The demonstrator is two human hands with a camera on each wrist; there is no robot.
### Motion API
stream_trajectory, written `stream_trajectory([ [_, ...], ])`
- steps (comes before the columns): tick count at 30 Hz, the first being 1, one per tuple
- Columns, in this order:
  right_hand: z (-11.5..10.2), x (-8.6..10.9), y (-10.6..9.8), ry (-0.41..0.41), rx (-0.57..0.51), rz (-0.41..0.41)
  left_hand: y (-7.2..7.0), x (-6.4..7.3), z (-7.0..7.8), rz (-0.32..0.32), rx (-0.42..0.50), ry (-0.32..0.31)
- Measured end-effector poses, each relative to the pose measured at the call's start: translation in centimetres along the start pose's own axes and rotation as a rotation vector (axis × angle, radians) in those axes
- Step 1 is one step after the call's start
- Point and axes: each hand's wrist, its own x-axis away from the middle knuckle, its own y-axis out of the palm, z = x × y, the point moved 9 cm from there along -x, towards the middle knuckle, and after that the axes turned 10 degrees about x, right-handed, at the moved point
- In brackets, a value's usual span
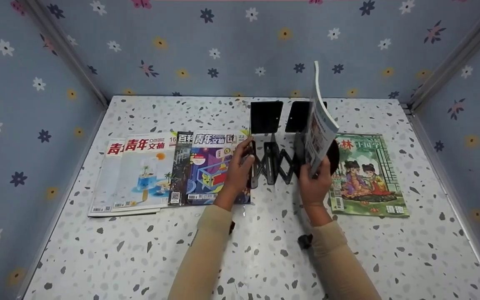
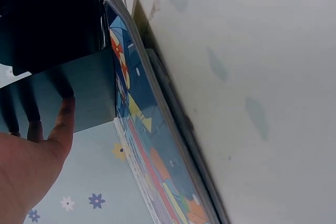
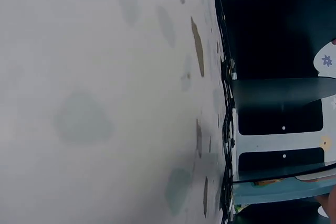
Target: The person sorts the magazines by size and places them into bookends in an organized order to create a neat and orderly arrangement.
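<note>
A black expanding bookend (image 1: 270, 162) with crossed folding bars stands mid-table. My left hand (image 1: 236, 171) touches its left end; in the left wrist view straight fingers (image 2: 64, 121) press against the outer face of the dark end panel (image 2: 92, 77). My right hand (image 1: 317, 183) grips the lower near edge of a magazine (image 1: 320, 129), upright and bowed, at the bookend's right end, thumb on its left side. The right wrist view catches the magazine's pale blue strip (image 3: 286, 190) low down, beside the bookend's panels (image 3: 273, 35).
To the left lie overlapping magazines: white ones with red titles (image 1: 144, 171), a dark one (image 1: 180, 179) and a purple-blue one (image 1: 206, 166) close against the bookend. A green magazine (image 1: 367, 175) lies at right. Flower-patterned walls (image 1: 248, 50) surround the speckled table (image 1: 265, 258) on three sides.
</note>
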Motion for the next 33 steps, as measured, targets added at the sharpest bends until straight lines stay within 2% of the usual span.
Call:
stream_trajectory([
  [9, -0.7, -0.1, 0.3, 0.006, 0.046, -0.089, 0.0, 0.1, 0.0, 0.008, -0.009, 0.015],
  [17, -0.6, 0.1, 0.2, -0.003, 0.003, -0.161, -0.1, 0.1, -0.1, 0.018, 0.015, 0.015],
  [20, -0.3, 0.2, 0.3, 0.036, -0.01, -0.197, -0.2, 0.1, -0.1, 0.023, 0.019, 0.018],
  [25, 0.0, 0.3, 0.1, 0.101, 0.043, -0.239, -0.2, 0.0, 0.1, 0.022, 0.039, 0.037],
  [33, -0.2, 0.5, -0.9, 0.069, 0.151, -0.236, 0.0, 0.0, 0.0, 0.02, 0.038, 0.024],
])
